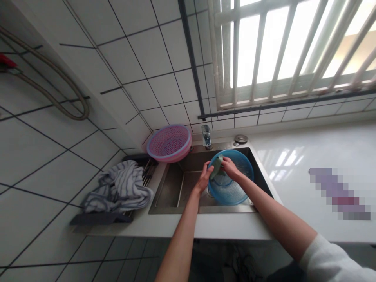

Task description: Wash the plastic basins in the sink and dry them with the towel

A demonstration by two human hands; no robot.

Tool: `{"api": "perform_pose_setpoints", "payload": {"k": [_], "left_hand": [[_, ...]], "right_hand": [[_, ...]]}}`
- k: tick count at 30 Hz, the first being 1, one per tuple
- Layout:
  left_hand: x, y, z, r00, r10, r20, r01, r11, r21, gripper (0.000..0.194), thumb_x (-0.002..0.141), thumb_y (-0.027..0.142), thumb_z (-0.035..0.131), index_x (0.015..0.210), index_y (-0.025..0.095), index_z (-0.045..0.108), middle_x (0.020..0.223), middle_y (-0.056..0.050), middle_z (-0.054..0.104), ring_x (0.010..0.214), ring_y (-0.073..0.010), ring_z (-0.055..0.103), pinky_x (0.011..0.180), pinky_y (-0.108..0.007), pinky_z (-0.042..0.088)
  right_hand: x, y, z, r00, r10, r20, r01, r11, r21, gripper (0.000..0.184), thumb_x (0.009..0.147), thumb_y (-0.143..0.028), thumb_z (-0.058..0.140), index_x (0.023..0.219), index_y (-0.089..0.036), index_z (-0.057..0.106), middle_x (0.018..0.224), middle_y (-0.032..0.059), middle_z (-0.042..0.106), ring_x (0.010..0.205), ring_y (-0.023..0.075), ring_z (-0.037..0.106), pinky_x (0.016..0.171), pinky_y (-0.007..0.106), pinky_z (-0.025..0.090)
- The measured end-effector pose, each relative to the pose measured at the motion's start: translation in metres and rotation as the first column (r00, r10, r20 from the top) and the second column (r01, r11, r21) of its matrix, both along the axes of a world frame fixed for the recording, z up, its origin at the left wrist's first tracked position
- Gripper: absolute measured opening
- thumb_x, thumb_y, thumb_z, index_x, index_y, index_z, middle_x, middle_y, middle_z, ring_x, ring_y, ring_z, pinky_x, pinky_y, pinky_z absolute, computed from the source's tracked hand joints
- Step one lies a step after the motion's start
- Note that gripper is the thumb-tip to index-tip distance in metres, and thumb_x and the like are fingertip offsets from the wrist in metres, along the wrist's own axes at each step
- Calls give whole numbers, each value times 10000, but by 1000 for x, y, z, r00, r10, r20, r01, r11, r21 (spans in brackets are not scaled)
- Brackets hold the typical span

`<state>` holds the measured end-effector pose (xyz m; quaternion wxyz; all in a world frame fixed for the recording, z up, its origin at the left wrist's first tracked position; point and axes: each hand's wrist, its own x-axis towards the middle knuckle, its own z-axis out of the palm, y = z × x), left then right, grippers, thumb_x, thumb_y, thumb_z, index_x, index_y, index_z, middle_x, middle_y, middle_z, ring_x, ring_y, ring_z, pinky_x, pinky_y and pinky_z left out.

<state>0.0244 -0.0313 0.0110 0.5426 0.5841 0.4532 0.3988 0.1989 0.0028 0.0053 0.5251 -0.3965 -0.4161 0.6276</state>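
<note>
A round blue plastic colander [245, 166] sits tilted in the steel sink [167, 192], toward its right side. My left hand [203, 178] is closed on the colander's left rim, with the thumb along the edge. Inside the bowl, my right hand [230, 168] pinches a flat green piece, which looks like a scrubbing pad [216, 167], against the wall near that same rim. The fingertips of the right hand are partly hidden behind the pad. Behind the sink stands a chrome faucet [206, 135]; whether water runs cannot be made out.
A pink colander [170, 145] rests at the sink's back left corner. Striped cloth [123, 186] lies heaped on a dark rack at the left. A round metal drain cover [241, 138] is behind the sink. On the right counter [288, 184] lies a blurred-out long object.
</note>
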Motion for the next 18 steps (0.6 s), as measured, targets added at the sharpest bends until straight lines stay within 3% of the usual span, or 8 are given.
{"api": "perform_pose_setpoints", "payload": {"k": [2, 3, 7, 8, 10, 14, 16, 18], "left_hand": [[3, 0, 0, 1000, -3, 14, 3, 1000, 4, 672, 934, 684, 587, 1457, 274, 486, 1474, -94, 591, 1378, -305, 546, 1214, -476, 381], [3, 0, 0, 1000, -4, 18, 4, 1000, 5, 672, 930, 684, 596, 1453, 276, 495, 1476, -92, 592, 1384, -303, 542, 1218, -471, 376], [-1, 0, 1, 1000, 19, 25, -19, 1000, 10, 657, 936, 686, 591, 1451, 287, 511, 1453, -79, 619, 1398, -290, 543, 1236, -445, 351], [-2, 0, 2, 999, 23, 29, -23, 1000, 8, 658, 939, 690, 583, 1455, 288, 506, 1454, -78, 620, 1398, -289, 546, 1235, -444, 353], [-3, 1, 2, 999, 23, 32, -23, 1000, -11, 677, 937, 700, 578, 1464, 284, 496, 1467, -83, 612, 1392, -294, 553, 1223, -451, 370], [3, 3, 3, 1000, 4, 20, -3, 999, -49, 729, 910, 700, 624, 1489, 285, 471, 1461, -91, 614, 1357, -302, 577, 1202, -473, 396], [5, 3, 3, 1000, -1, 16, 2, 999, -44, 736, 905, 691, 640, 1494, 287, 463, 1459, -94, 615, 1359, -306, 577, 1210, -486, 387], [4, 1, 5, 1000, 19, 12, -18, 1000, -24, 717, 912, 690, 635, 1483, 289, 470, 1482, -94, 601, 1399, -307, 549, 1234, -484, 357]], "right_hand": [[4, 2, 1, 995, -94, -38, 94, 995, -18, 305, 697, -463, 739, 864, -226, 645, 871, 16, 714, 807, 185, 629, 764, 287, 525], [3, 1, 0, 996, -74, -41, 73, 997, -25, 316, 691, -469, 747, 862, -225, 641, 860, 15, 708, 790, 181, 620, 751, 286, 519], [-13, -12, -3, 969, 248, -1, -248, 968, -27, 331, 673, -436, 791, 882, -211, 670, 832, 9, 690, 742, 167, 599, 745, 297, 511], [-16, -13, -2, 960, 279, 6, -279, 960, -22, 326, 671, -428, 794, 881, -209, 672, 835, 9, 690, 751, 168, 603, 757, 300, 512], [-14, -10, 1, 980, 197, -9, -197, 980, -2, 312, 675, -430, 780, 862, -211, 661, 854, 13, 696, 796, 178, 618, 789, 303, 517], [1, 1, 6, 986, -142, -83, 141, 990, -23, 296, 699, -464, 705, 851, -227, 614, 868, 13, 690, 825, 178, 611, 783, 283, 513], [-1, 0, 5, 993, -104, -48, 103, 994, -27, 289, 692, -448, 703, 849, -222, 617, 822, 2, 661, 756, 157, 572, 718, 260, 488], [-9, -6, 3, 997, 78, -12, -78, 997, -18, 296, 682, -428, 728, 865, -212, 640, 792, -9, 640, 703, 140, 538, 678, 253, 466]]}}
